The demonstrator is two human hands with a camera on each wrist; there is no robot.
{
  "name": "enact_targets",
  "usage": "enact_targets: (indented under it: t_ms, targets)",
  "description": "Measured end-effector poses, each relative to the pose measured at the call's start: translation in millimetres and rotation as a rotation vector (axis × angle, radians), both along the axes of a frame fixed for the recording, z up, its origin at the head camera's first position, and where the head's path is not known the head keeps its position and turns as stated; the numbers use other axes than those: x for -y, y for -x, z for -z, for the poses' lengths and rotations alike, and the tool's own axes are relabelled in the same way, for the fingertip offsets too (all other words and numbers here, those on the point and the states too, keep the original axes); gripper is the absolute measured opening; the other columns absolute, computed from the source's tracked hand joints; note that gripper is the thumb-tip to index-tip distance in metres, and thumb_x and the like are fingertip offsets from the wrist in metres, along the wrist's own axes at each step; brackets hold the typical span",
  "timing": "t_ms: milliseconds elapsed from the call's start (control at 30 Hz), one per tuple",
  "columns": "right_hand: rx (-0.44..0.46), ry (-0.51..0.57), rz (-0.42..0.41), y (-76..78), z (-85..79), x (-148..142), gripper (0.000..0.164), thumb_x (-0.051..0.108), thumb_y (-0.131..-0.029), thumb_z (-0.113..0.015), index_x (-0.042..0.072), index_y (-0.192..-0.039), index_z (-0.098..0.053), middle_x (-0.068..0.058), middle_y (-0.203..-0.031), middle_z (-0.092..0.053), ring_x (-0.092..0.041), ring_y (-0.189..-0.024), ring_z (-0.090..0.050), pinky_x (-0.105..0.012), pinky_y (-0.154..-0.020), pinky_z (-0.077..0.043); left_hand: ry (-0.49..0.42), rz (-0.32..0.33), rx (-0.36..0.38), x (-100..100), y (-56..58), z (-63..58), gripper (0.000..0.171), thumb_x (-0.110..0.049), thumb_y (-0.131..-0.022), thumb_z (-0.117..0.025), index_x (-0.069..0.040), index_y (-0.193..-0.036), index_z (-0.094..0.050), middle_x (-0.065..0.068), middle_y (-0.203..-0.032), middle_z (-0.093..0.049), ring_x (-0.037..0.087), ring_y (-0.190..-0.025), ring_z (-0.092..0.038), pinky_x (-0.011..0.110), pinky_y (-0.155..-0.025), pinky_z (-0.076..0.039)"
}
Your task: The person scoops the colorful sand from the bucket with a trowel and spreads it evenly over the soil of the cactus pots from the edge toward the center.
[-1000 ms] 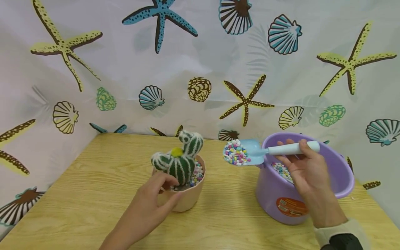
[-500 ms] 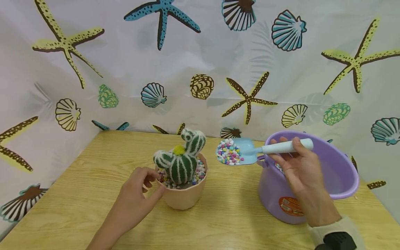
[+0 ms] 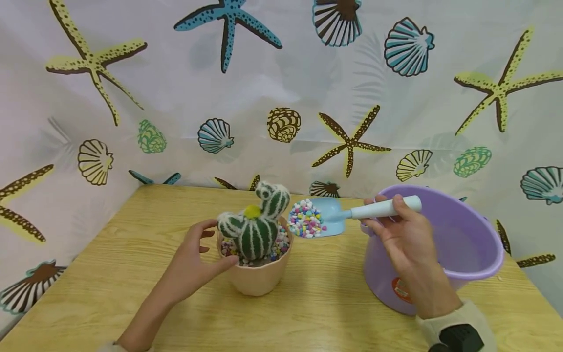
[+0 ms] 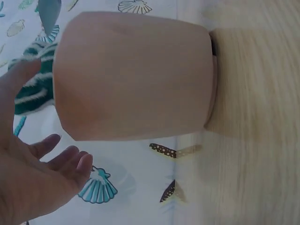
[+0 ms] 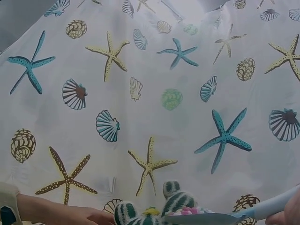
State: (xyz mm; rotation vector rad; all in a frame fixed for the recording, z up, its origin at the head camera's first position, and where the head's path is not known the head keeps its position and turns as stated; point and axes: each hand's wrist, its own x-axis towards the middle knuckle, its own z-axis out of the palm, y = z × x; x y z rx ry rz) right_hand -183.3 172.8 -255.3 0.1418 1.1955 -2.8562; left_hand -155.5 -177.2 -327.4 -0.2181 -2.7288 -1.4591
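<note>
In the head view my right hand point(image 3: 406, 239) grips the white handle of a small light-blue shovel point(image 3: 333, 217). Its blade is level and carries a heap of multicoloured pebbles point(image 3: 306, 218), close to the right rim of a peach flowerpot point(image 3: 259, 278). A knitted green-and-white cactus point(image 3: 256, 237) with a yellow flower stands in the pot, pebbles around its base. My left hand point(image 3: 195, 261) is at the pot's left side, thumb at the front rim and fingers spread. The left wrist view shows these loose fingers point(image 4: 61, 159) beside the pot wall.
A purple bucket point(image 3: 462, 234) with an orange label stands on the right of the wooden table point(image 3: 325, 313), behind my right hand. A white cloth point(image 3: 246, 88) printed with shells and starfish hangs at the back and sides.
My right hand has carried the loaded shovel left from over the bucket toward the pot. My left hand has drawn away from the cactus base to the pot's left rim, its fingers opening out.
</note>
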Motion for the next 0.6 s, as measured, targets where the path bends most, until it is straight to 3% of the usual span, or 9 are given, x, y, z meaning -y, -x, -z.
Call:
enact_targets:
  t_ms: [167, 267, 333, 433, 600]
  targets:
    - [0.019, 0.011, 0.01, -2.1, -1.9, 8.4, 0.024, 0.024, -0.102, -0.037, 0.013, -0.122, -0.032, -0.008, -0.117, -0.044, -0.03, -0.129, -0.042, -0.048, -0.106, -0.033, -0.002, 0.139, 0.0, 1.9, 13.7, 13.3, 0.098, -0.042, -0.077, -0.078, -0.014, -0.151, -0.02, 0.017, -0.153, -0.023, 0.039, -0.139, -0.026, 0.062, -0.106, -0.03]
    - [0.028, -0.01, 0.016, -2.5, -1.0, 9.7, 0.023, 0.025, -0.102, -0.036, 0.013, -0.122, -0.032, -0.008, -0.118, -0.042, -0.03, -0.129, -0.041, -0.046, -0.106, -0.033, 0.068, 0.176, -0.044, 0.1, 16.7, 18.1, 0.102, -0.051, -0.073, -0.078, -0.014, -0.15, -0.023, 0.015, -0.151, -0.029, 0.037, -0.138, -0.031, 0.06, -0.106, -0.031]
    - [0.026, -0.025, 0.015, -1.7, -0.6, 10.0, 0.023, 0.026, -0.102, -0.035, 0.013, -0.121, -0.032, -0.008, -0.117, -0.043, -0.03, -0.127, -0.043, -0.046, -0.107, -0.033, 0.146, 0.161, -0.076, -1.6, 17.1, 17.5, 0.103, -0.059, -0.071, -0.075, -0.013, -0.15, -0.025, 0.014, -0.149, -0.034, 0.036, -0.135, -0.038, 0.058, -0.104, -0.036]
    - [0.013, -0.038, 0.013, -0.1, -0.9, 11.5, 0.023, 0.026, -0.102, -0.034, 0.012, -0.121, -0.033, -0.008, -0.116, -0.043, -0.029, -0.125, -0.044, -0.046, -0.107, -0.033, 0.293, 0.089, -0.106, -5.1, 14.1, 12.6, 0.109, -0.072, -0.069, -0.067, -0.011, -0.15, -0.026, 0.015, -0.148, -0.037, 0.039, -0.13, -0.045, 0.057, -0.099, -0.041]
    - [-0.005, -0.041, 0.015, 3.1, -3.8, 16.9, 0.019, 0.024, -0.103, -0.034, 0.009, -0.114, -0.035, -0.009, -0.113, -0.045, -0.03, -0.127, -0.041, -0.048, -0.107, -0.034, 0.423, -0.014, -0.121, -12.0, 5.2, 4.5, 0.11, -0.076, -0.073, -0.059, -0.006, -0.151, -0.025, 0.02, -0.149, -0.035, 0.047, -0.122, -0.048, 0.061, -0.093, -0.043]
